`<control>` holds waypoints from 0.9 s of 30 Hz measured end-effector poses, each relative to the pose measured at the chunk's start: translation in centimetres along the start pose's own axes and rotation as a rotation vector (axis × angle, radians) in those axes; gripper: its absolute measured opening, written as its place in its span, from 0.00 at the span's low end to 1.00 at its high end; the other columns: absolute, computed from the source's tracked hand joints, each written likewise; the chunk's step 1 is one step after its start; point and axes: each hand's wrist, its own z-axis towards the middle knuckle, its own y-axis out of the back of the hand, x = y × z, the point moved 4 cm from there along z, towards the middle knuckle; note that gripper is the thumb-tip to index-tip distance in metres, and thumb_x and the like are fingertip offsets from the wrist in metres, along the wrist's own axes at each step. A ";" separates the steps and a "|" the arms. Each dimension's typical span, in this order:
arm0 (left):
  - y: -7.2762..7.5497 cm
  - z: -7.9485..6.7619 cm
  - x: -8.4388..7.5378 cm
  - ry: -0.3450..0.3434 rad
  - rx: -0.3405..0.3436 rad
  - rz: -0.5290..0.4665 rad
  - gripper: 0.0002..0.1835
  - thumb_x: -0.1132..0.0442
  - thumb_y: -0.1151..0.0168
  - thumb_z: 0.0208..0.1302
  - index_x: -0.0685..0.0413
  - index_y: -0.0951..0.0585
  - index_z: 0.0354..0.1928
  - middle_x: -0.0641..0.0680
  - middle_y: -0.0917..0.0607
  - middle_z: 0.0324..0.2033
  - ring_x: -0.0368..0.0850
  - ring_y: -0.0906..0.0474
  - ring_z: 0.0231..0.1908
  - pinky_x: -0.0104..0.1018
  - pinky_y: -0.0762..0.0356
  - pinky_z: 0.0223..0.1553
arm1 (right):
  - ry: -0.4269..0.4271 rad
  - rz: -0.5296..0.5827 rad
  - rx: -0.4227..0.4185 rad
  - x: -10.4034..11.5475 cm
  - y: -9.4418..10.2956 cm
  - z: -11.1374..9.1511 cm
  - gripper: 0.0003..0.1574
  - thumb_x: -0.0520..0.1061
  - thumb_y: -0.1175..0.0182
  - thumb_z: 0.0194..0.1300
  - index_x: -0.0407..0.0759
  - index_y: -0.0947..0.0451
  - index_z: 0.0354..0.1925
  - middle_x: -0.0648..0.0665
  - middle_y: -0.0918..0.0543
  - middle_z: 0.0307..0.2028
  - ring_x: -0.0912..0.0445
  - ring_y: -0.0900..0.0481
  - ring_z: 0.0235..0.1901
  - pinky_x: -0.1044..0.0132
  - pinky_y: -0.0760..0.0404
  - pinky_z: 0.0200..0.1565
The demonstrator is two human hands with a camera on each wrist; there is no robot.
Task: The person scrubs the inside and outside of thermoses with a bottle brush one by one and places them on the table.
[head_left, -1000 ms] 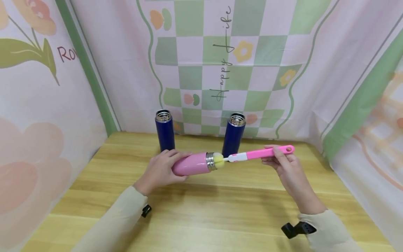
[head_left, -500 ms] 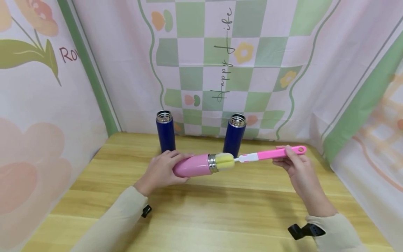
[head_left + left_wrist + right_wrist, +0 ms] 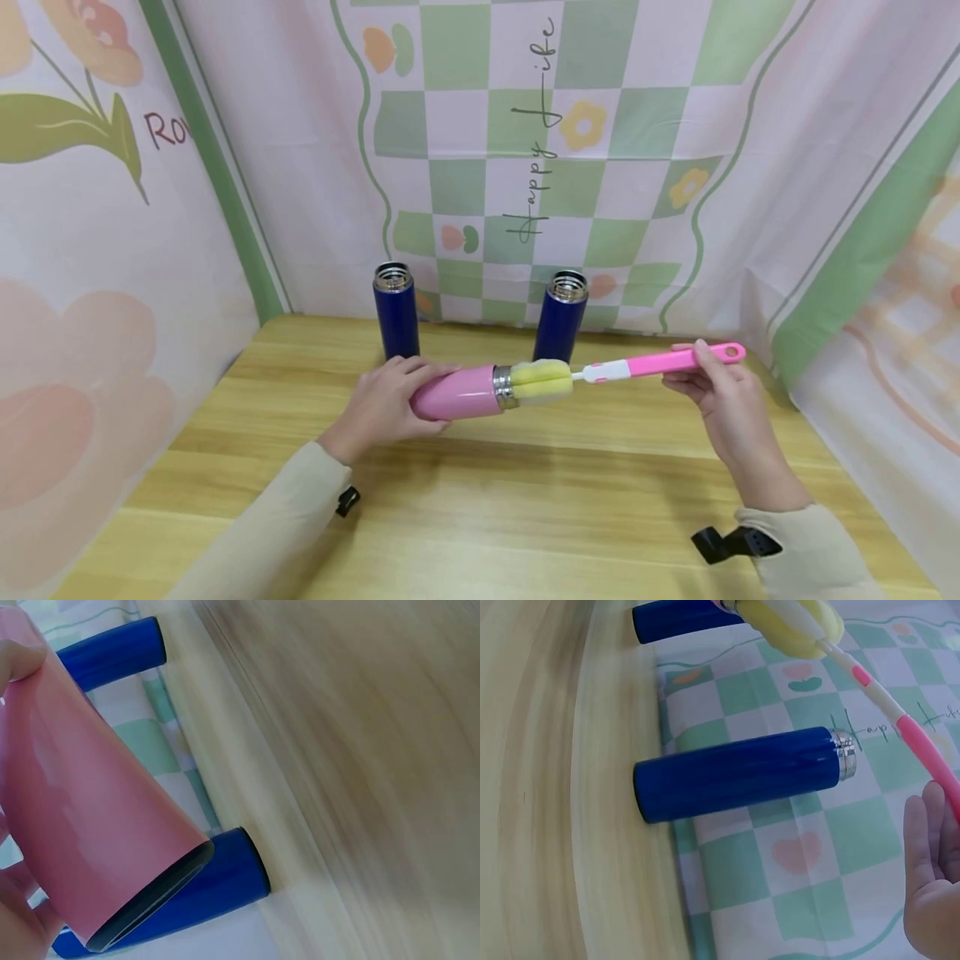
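Pink bottle (image 3: 459,393) is lying nearly sideways above the worktop (image 3: 480,517), the left hand (image 3: 390,402) curling its fingers round the body. At its metal mouth (image 3: 504,388), the yellow sponge (image 3: 543,380) of a brush is sitting, while the right hand's (image 3: 731,408) fingers are pinching the pink handle (image 3: 663,362). Two blue bottles (image 3: 396,315) are standing upright behind.
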 end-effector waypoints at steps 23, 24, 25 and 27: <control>0.0 -0.2 1.0 0.036 0.031 0.033 0.36 0.37 0.26 0.48 0.30 0.21 0.63 0.46 0.16 0.48 0.45 0.24 0.43 0.46 0.23 0.38 | 0.052 0.185 0.131 1.0 0.6 -0.4 0.22 0.36 0.60 0.80 0.23 0.22 0.48 0.33 0.15 0.40 0.48 0.14 0.39 0.62 0.16 0.43; -0.1 -0.1 0.9 0.030 0.031 0.040 0.36 0.37 0.26 0.48 0.30 0.21 0.63 0.46 0.16 0.48 0.45 0.24 0.43 0.46 0.23 0.38 | 0.058 0.184 0.143 1.0 0.4 -0.4 0.22 0.36 0.61 0.81 0.23 0.22 0.49 0.34 0.15 0.40 0.48 0.14 0.39 0.62 0.16 0.44; -0.1 0.0 0.8 0.023 0.030 0.049 0.37 0.37 0.26 0.48 0.30 0.21 0.63 0.46 0.16 0.48 0.45 0.24 0.43 0.46 0.23 0.38 | 0.062 0.185 0.151 0.9 0.2 -0.4 0.22 0.35 0.61 0.80 0.23 0.22 0.49 0.33 0.15 0.40 0.48 0.14 0.40 0.62 0.16 0.44; -0.3 0.1 0.7 0.008 0.030 0.061 0.37 0.36 0.25 0.47 0.30 0.21 0.63 0.45 0.16 0.50 0.44 0.24 0.44 0.45 0.23 0.38 | 0.070 0.194 0.159 0.8 0.0 -0.3 0.22 0.35 0.61 0.80 0.23 0.22 0.49 0.33 0.15 0.41 0.48 0.14 0.41 0.62 0.17 0.45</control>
